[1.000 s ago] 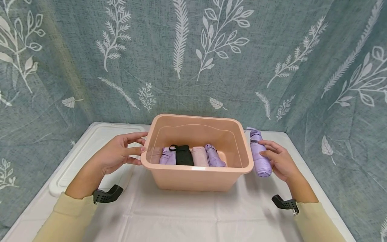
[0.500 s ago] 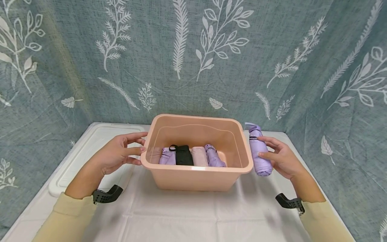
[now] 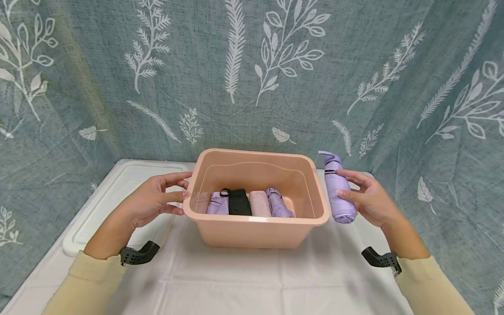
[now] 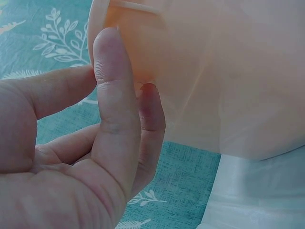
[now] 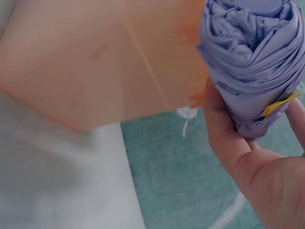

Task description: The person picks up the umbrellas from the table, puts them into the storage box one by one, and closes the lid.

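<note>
A peach plastic bin [image 3: 252, 234] stands mid-table. Inside, side by side, lie a lilac folded umbrella [image 3: 218, 204], a black one with a wrist loop [image 3: 239, 203], a pale pink rolled one [image 3: 260, 204] and another lilac umbrella [image 3: 280, 203]. My left hand [image 3: 157, 199] touches the bin's left rim from outside, its fingers [image 4: 114, 105] loosely extended. To the right of the bin, my right hand [image 3: 364, 197] grips a lilac folded umbrella [image 3: 337, 192] between thumb and fingers, strap end up. The right wrist view shows its gathered fabric [image 5: 257, 52] near the bin's outer wall [image 5: 95, 62].
A white lid [image 3: 118, 192] lies flat at the table's left, behind my left forearm. White cloth [image 3: 236, 280] covers the table. A blue-green curtain with white leaf patterns [image 3: 189, 65] hangs behind and at both sides.
My right hand has raised the lilac umbrella a little beside the bin, and its strap end now stands higher than the rim. My left hand and the bin have stayed put.
</note>
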The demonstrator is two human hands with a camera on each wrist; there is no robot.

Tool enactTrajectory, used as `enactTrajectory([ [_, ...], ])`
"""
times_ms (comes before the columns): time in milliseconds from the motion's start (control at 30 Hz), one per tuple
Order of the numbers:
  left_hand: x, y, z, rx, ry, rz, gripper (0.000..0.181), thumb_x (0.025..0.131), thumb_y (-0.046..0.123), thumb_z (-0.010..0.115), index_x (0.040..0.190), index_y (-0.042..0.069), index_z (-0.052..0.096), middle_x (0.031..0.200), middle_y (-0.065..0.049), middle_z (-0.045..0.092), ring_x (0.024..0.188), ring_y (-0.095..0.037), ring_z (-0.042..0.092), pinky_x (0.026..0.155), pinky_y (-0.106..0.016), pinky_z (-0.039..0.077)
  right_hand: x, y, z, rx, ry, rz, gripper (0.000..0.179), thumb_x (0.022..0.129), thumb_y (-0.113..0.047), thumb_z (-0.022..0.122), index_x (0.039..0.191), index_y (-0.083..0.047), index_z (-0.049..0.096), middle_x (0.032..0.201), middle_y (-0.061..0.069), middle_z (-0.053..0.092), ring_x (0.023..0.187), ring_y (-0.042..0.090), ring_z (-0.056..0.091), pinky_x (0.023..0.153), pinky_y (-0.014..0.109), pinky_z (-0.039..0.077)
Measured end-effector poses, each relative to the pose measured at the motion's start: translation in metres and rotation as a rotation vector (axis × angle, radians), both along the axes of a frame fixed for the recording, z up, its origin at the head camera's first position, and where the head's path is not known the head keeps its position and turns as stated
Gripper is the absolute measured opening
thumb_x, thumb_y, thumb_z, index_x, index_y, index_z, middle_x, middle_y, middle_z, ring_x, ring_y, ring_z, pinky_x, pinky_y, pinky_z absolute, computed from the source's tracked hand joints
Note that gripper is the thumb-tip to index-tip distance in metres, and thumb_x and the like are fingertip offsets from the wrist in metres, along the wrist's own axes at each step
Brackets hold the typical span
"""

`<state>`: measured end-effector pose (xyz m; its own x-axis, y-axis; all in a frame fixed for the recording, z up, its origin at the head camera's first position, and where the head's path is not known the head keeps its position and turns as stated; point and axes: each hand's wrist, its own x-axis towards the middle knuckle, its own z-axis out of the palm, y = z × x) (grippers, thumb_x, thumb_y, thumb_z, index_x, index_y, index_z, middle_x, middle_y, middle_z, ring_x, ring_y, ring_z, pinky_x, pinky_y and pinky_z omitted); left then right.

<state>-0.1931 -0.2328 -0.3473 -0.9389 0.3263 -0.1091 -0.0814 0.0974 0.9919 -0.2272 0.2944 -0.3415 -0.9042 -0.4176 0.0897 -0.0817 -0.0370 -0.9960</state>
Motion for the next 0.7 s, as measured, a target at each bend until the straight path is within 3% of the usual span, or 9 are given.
enactTrajectory([
  [433, 0.000, 0.001, 0.001, -0.027, -0.005, 0.011, 0.072, 0.098, 0.009, 0.069, 0.159, 0.002, 0.033, 0.119, -0.005, 0.051, 0.083, -0.010, 0.069, 0.073, -0.034, 0.065, -0.002, -0.030, 0.021, -0.051, -0.006, -0.012, 0.052, 0.098, 0.007, 0.060, 0.148, -0.008, 0.052, 0.143, 0.008, 0.046, 0.104, 0.020, 0.071, 0.081, 0.034, 0.064],
  [700, 0.000, 0.002, 0.001, -0.030, -0.007, 0.012, 0.072, 0.098, 0.009, 0.069, 0.160, 0.003, 0.033, 0.121, -0.006, 0.051, 0.083, -0.010, 0.069, 0.073, -0.034, 0.065, -0.005, -0.055, 0.030, -0.098, -0.039, -0.043, 0.050, 0.096, 0.009, 0.063, 0.142, -0.011, 0.059, 0.144, 0.007, 0.043, 0.105, 0.020, 0.070, 0.082, 0.033, 0.064],
])
